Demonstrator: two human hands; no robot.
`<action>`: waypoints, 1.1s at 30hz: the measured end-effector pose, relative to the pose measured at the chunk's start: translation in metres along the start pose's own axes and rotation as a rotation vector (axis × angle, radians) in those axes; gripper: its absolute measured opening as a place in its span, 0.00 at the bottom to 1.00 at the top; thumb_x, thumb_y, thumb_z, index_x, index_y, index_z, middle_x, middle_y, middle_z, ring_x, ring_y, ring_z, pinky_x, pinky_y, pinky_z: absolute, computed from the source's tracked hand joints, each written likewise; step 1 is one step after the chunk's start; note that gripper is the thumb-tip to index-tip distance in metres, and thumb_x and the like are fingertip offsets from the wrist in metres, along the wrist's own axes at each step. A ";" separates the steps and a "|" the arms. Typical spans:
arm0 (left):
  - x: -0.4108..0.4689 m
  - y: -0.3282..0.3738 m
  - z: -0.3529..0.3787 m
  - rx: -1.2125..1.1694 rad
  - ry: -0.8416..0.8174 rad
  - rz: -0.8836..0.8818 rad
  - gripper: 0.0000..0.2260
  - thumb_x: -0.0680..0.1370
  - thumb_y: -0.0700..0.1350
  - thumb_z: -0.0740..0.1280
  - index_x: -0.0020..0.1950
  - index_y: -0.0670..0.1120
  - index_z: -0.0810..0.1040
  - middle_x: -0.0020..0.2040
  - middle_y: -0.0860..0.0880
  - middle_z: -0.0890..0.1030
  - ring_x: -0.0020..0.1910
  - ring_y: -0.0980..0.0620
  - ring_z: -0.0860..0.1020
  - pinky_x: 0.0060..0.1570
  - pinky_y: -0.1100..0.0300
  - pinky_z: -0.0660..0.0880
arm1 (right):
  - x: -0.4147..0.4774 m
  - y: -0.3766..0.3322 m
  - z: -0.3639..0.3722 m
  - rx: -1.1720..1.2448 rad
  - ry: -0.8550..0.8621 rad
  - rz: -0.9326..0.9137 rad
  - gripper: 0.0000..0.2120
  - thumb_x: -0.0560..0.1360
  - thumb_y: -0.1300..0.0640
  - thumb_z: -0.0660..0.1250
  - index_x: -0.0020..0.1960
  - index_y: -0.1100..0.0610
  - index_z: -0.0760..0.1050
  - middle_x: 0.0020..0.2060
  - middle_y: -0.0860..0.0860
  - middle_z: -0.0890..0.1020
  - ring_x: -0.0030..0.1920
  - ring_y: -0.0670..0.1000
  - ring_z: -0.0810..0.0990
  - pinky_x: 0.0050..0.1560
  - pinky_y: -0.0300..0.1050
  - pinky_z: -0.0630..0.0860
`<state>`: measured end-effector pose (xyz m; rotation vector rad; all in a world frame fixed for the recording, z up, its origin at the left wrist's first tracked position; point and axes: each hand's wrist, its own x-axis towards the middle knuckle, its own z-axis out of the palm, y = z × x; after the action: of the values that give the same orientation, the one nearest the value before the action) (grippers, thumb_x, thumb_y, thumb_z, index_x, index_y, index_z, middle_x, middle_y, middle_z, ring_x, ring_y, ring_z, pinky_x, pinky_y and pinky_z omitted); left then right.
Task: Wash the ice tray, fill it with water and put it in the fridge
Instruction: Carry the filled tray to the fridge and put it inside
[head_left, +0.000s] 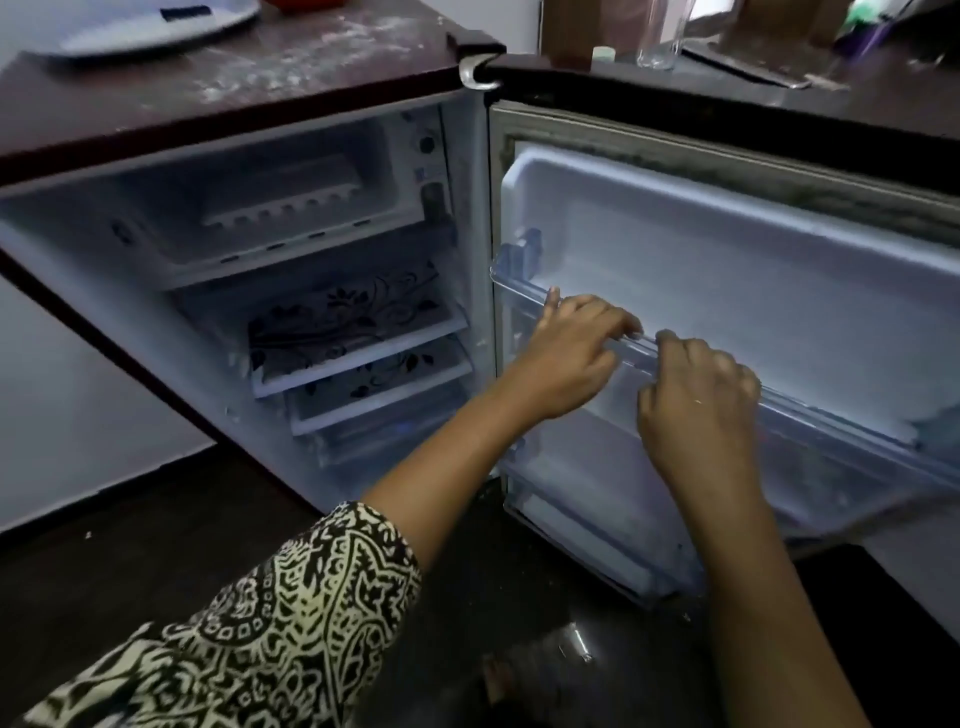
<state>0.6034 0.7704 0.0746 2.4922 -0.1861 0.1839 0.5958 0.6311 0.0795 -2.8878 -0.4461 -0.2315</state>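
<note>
The small fridge stands with its door swung open to the right. A white ice tray lies inside the freezer compartment at the top, with no hand near it. Both my hands are at the door instead. My left hand curls its fingers over the clear rail of the upper door shelf. Just to its right, my right hand grips the same rail.
Two fridge shelves carry floral-patterned mats. A grey plate lies on the dusty maroon fridge top. A clear glass stands on the counter behind the door. A lower door shelf sits below my hands. The floor is dark.
</note>
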 end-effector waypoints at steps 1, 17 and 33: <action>-0.006 -0.001 -0.003 -0.009 0.004 -0.020 0.16 0.74 0.37 0.59 0.60 0.42 0.78 0.57 0.44 0.77 0.65 0.45 0.69 0.73 0.41 0.48 | -0.007 -0.007 -0.001 -0.002 -0.029 -0.009 0.22 0.75 0.63 0.60 0.68 0.63 0.67 0.56 0.62 0.77 0.55 0.62 0.73 0.55 0.54 0.62; -0.288 0.086 -0.112 -0.322 0.506 -0.271 0.08 0.81 0.43 0.63 0.57 0.53 0.79 0.51 0.56 0.83 0.52 0.57 0.81 0.53 0.48 0.78 | -0.222 -0.136 -0.132 0.423 0.189 -0.591 0.18 0.74 0.63 0.62 0.63 0.61 0.75 0.61 0.56 0.78 0.63 0.55 0.74 0.67 0.58 0.67; -0.308 -0.016 -0.232 0.464 0.522 -0.754 0.31 0.79 0.64 0.57 0.78 0.50 0.58 0.78 0.48 0.59 0.76 0.48 0.60 0.71 0.42 0.62 | -0.094 -0.289 -0.064 0.515 0.067 -0.837 0.21 0.81 0.48 0.53 0.73 0.50 0.62 0.76 0.48 0.59 0.77 0.49 0.49 0.73 0.58 0.41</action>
<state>0.2837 0.9496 0.1954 2.6530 1.0989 0.5880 0.4085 0.8592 0.1765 -2.0465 -1.4363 -0.2784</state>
